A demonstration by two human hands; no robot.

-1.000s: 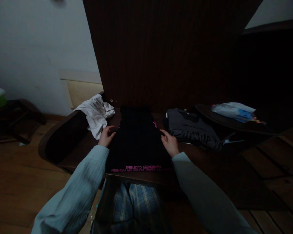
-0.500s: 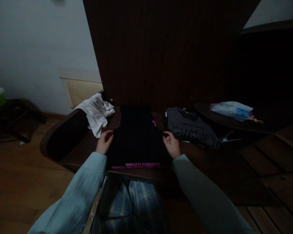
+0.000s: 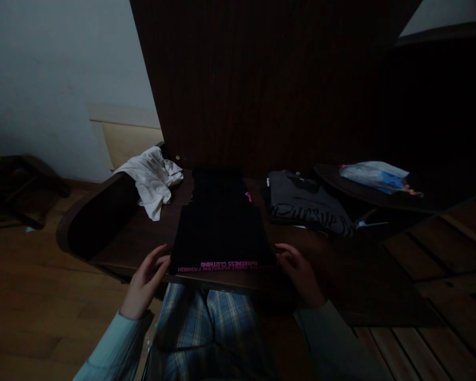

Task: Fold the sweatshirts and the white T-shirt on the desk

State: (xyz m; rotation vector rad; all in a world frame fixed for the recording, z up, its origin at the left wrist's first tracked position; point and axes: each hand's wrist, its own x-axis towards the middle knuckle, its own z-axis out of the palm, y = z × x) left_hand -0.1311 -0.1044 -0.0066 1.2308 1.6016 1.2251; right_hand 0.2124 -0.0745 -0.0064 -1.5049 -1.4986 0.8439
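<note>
A black shirt (image 3: 222,230) with pink lettering lies partly folded on the dark wooden bench (image 3: 122,238), its lettered fold along the front edge. My left hand (image 3: 146,280) is at the shirt's near left corner, thumb and fingers apart. Across from it, my right hand (image 3: 299,272) is beside the near right corner with its fingers loosely bent and spread. Neither hand visibly grips the cloth; whether the fingertips touch it is hard to make out in the dim light.
A crumpled white cloth (image 3: 153,180) drapes over the bench's left arm. Right of the shirt lies a folded grey shirt (image 3: 305,203) with dark lettering. A plastic packet (image 3: 375,177) rests on the dark surface farther right. A tall dark wooden panel (image 3: 269,84) stands behind.
Both hands have let go of the black shirt's sides and moved back toward me, to its near corners. The shirt's folded front part now lies flatter, with straighter sides.
</note>
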